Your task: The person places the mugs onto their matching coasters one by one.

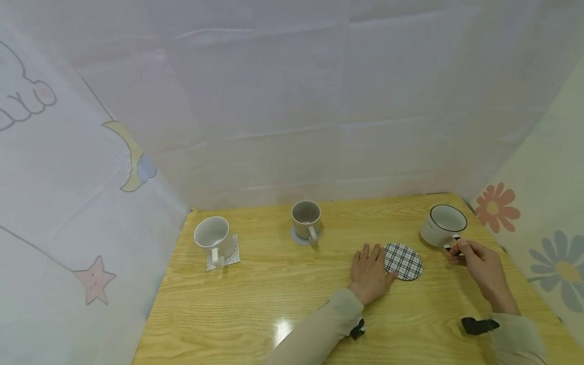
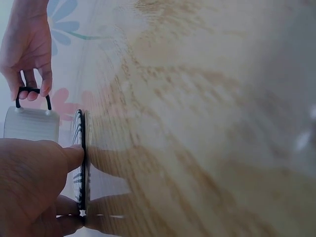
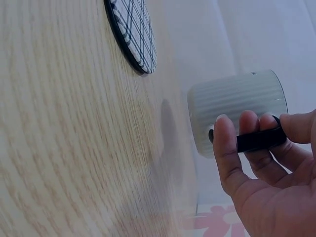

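My right hand [image 1: 479, 266] grips the black handle of a white ribbed mug [image 3: 237, 106] with a dark rim. A gap shows between the mug's base and the table in the right wrist view, so it is held above the wood. To its left lies a round coaster [image 1: 403, 262] in black-and-white plaid with a dark edge. My left hand [image 1: 370, 274] rests palm down on the table just left of that coaster, its fingers extended. Its thumb [image 2: 74, 157] touches the coaster's edge.
On the left, a white mug [image 1: 213, 234] stands on a square patterned coaster [image 1: 236, 249]. A grey-beige mug [image 1: 306, 215] sits on a round grey coaster [image 1: 298, 241] near the back. Printed sheets [image 1: 292, 101] enclose the wooden table [image 1: 255, 304] behind and on both sides.
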Demonstrator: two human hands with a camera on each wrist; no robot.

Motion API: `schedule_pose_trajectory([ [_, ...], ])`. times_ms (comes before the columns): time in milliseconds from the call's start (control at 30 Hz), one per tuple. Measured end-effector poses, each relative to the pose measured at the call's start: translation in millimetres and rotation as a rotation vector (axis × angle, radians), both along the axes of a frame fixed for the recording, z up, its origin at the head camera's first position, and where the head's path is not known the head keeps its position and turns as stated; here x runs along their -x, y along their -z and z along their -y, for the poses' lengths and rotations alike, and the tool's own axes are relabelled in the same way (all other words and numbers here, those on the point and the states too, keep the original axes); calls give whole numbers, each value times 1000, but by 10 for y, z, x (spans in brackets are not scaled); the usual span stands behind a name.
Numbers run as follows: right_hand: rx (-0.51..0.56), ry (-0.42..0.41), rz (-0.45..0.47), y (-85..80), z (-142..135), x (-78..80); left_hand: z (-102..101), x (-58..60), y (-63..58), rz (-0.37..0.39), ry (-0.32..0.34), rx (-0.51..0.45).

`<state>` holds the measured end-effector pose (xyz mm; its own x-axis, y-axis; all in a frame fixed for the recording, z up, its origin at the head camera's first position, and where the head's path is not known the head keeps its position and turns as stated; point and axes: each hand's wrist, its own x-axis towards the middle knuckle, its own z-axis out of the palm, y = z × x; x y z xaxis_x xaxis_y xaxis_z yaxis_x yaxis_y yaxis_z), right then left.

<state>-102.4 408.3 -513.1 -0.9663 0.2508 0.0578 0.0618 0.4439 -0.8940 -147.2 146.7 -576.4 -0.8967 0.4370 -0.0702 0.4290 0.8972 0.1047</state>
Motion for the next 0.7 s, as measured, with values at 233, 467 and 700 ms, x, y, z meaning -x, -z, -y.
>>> schedule_pose_trajectory([
  [233,-4,-8,-6,-15,-5,-24,11,-4,-47,2,3,10],
  [467,-10,-4,-13,-33,20,-46,50,-37,-186,9,11,28],
  [700,-35,2,-20,-58,51,-74,69,-71,-230,-9,6,29],
])
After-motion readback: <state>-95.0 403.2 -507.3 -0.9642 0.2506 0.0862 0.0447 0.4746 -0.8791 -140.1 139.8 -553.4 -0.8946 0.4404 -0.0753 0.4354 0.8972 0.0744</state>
